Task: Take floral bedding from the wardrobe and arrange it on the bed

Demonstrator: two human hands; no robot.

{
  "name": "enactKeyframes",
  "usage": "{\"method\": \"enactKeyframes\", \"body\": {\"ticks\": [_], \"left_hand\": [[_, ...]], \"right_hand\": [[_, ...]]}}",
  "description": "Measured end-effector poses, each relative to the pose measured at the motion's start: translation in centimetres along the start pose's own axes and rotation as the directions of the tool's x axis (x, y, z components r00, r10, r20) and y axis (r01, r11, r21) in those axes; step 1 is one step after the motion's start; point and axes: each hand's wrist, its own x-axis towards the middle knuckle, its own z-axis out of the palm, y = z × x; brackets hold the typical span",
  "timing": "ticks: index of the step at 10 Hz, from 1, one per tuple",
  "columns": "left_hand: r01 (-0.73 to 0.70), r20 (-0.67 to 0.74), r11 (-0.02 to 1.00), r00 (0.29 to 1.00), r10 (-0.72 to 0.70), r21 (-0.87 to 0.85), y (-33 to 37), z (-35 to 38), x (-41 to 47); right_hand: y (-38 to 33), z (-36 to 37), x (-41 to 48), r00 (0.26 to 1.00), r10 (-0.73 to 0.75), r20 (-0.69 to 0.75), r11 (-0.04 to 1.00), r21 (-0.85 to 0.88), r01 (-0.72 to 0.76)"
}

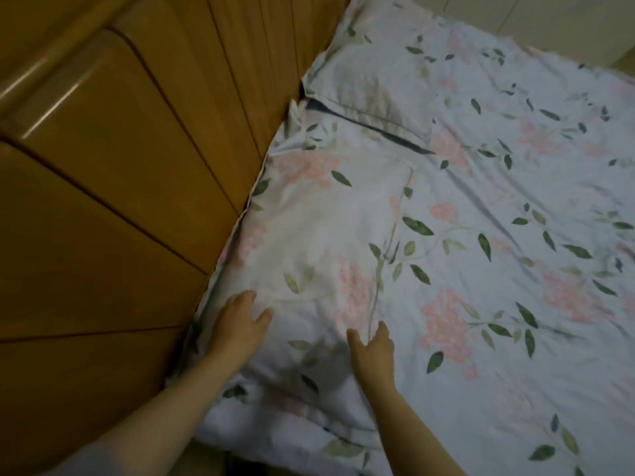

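Both bare forearms reach forward over the near pillow (pixel 319 242), which lies on the floral bedding (pixel 498 269) spread across the bed beside the wooden headboard (pixel 120 166). The left hand (pixel 240 321) and right hand (pixel 372 348) rest flat on it, fingers straight and loosely spread, gripping nothing. A second pillow (pixel 371 80) lies beyond.

Single view: head-worn cam, wide-angle, looking fwd & steeply down. Frame is rolled, so the left edge of the floral bedding (pixel 481 235) runs diagonally from 7 to 12 o'clock. Close range: both forearms enter at 6–7 o'clock, w/ left hand (pixel 240 321) & right hand (pixel 372 348) low-centre. Bedding fills centre thru 3–5 o'clock. Wooden panelling (pixel 120 166) takes 8–11 o'clock, grooves fanning out. Pale surface (pixel 549 22) beyond bedding shows at 1–2 o'clock corner.
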Motion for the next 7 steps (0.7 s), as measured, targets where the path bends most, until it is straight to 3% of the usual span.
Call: {"method": "enactKeyframes", "body": {"ticks": [2, 3, 4, 5, 6, 7], "left_hand": [[-0.067, 0.152, 0.997, 0.987, 0.060, 0.041, -3.5, 3.3, -1.9], [-0.112, 0.291, 0.991, 0.953, 0.085, 0.078, -5.3, 4.2, -1.9], [-0.103, 0.428, 0.982, 0.903, 0.025, 0.159, -6.3, 4.2, -2.2], [-0.102, 0.421, 0.985, 0.907, 0.034, 0.140, -5.9, 3.5, -3.0], [-0.129, 0.388, 0.984, 0.919, 0.073, 0.121, -4.5, 1.8, -4.4], [-0.176, 0.326, 0.979, 0.936, 0.133, 0.105, -2.9, 0.2, -6.7]], "right_hand": [[2.8, 4.2, -0.8, 0.986, -0.133, 0.098, 0.972, -0.180, 0.149], [5.0, 5.2, -0.6, 0.979, -0.100, 0.180, 0.947, -0.284, 0.149], [6.6, 5.3, -1.6, 0.937, 0.162, 0.308, 0.931, -0.364, -0.042], [7.7, 4.5, -3.3, 0.969, 0.133, 0.209, 0.922, -0.384, -0.044], [6.8, 3.2, -5.3, 0.989, 0.014, 0.148, 0.938, -0.346, 0.038], [5.5, 1.9, -7.8, 0.984, -0.073, 0.162, 0.940, -0.317, 0.122]]}}
